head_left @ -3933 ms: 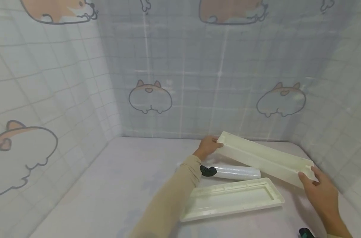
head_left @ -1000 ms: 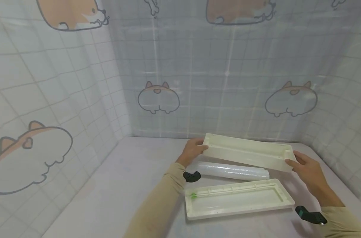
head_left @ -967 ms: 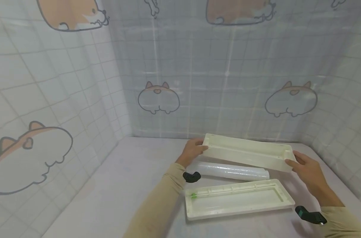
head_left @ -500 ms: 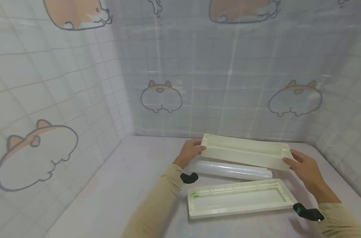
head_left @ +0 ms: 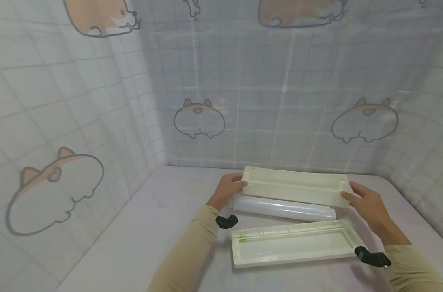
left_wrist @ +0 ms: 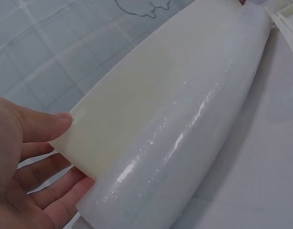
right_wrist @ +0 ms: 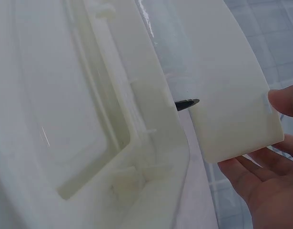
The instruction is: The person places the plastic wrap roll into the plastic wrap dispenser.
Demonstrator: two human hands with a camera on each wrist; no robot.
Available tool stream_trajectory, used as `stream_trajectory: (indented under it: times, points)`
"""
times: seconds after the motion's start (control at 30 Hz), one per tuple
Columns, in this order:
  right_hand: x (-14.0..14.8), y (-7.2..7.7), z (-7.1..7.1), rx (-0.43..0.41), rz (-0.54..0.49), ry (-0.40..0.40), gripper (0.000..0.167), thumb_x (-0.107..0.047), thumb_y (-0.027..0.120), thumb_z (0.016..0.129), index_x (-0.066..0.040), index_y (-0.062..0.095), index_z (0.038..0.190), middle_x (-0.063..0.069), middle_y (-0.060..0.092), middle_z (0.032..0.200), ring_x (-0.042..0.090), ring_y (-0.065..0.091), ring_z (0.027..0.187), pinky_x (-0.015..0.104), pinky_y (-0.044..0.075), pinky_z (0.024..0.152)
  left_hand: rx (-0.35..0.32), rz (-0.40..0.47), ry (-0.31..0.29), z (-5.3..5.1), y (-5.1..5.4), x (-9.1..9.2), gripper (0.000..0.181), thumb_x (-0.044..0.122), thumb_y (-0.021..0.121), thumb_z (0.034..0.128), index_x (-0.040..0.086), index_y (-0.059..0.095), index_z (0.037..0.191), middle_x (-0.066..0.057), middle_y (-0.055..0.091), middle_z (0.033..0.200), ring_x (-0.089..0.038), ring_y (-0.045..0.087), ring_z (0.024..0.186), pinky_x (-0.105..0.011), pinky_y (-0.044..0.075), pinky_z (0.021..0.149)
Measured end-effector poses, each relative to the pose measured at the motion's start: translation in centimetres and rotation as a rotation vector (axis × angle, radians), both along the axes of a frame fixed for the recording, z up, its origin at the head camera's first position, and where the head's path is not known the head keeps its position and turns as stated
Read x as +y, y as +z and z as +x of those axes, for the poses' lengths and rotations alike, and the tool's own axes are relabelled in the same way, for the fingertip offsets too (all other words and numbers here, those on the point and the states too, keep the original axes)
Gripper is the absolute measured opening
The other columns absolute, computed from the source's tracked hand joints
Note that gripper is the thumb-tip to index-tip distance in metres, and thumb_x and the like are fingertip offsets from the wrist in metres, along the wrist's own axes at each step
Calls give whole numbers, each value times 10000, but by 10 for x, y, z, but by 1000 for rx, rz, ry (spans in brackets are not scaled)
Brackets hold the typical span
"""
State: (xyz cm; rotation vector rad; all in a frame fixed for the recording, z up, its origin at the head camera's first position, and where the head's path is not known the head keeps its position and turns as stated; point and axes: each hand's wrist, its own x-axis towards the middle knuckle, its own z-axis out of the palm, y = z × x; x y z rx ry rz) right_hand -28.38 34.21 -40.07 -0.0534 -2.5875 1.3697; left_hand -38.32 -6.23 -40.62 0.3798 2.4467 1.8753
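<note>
A long cream plastic box (head_left: 294, 190) is held at both ends, its open side tilted up and towards the viewer. My left hand (head_left: 226, 190) pinches its left end, thumb on the near wall and fingers beneath, as the left wrist view shows. At the other end my right hand (head_left: 369, 207) grips the box (right_wrist: 241, 119) in the same way. A white, shiny roll of cling film (head_left: 283, 208) lies just in front of the box, partly overlapped by it. Nearer still lies a shallow cream lid (head_left: 298, 247), inner side up, with a green slider (head_left: 242, 238) on its rail.
The pale tabletop (head_left: 163, 202) is enclosed by hanging sheets with a grid and corgi print (head_left: 225, 101) at the back and both sides. Dark wrist camera mounts (head_left: 226, 221) jut from both sleeves; the right one overlaps the lid's right corner.
The box has come down from a steeper slant to nearly level, and has shifted left behind the cling film roll. Both hands moved with it and kept their hold. The lid's left end is now uncovered.
</note>
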Motion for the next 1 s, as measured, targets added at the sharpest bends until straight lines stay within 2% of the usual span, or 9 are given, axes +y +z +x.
stream_trajectory:
  times: [0.17, 0.37, 0.43, 0.6, 0.8, 1.0]
  points:
    - [-2, 1, -2, -34, 28, 27, 758, -382, 522, 1046, 129, 222, 1519, 394, 289, 1506, 536, 436, 1284, 585, 464, 946, -23, 4, -1, -4, -2, -6, 430, 200, 705, 932, 22, 632, 1316, -126, 616, 1338, -264, 614, 1170, -393, 526, 958]
    - [-8, 3, -6, -101, 14, 42, 793, -384, 522, 1047, 132, 160, 1527, 390, 238, 1527, 555, 382, 1328, 618, 410, 1014, -41, -18, 19, -12, -5, -13, 427, 201, 731, 915, 18, 647, 1292, -134, 626, 1319, -236, 637, 1101, -378, 542, 923]
    - [-10, 3, -8, -112, 15, 46, 788, -368, 523, 1049, 142, 152, 1523, 397, 242, 1519, 551, 407, 1313, 615, 413, 1015, -46, -37, 30, -13, -4, -15, 423, 204, 736, 910, 22, 655, 1283, -130, 636, 1303, -231, 648, 1056, -382, 544, 907]
    - [-11, 4, -9, -129, 44, 58, 784, -353, 526, 1050, 155, 153, 1516, 405, 281, 1492, 517, 523, 1219, 577, 458, 984, -37, -65, 39, -11, -3, -19, 413, 209, 733, 907, 29, 659, 1271, -119, 651, 1270, -217, 649, 992, -392, 539, 880]
    - [-12, 4, -9, -141, 55, 59, 786, -353, 530, 1044, 163, 163, 1509, 408, 286, 1487, 515, 534, 1206, 572, 467, 975, -34, -77, 55, -9, -7, -19, 409, 196, 739, 902, 18, 657, 1260, -134, 649, 1265, -218, 642, 963, -393, 523, 885]
    - [-13, 2, -8, -163, 66, 62, 751, -313, 504, 1056, 166, 143, 1508, 416, 263, 1488, 530, 536, 1199, 600, 451, 984, -13, -69, 47, -8, -10, -19, 400, 194, 730, 912, 12, 656, 1261, -136, 649, 1264, -250, 621, 1075, -432, 499, 955]
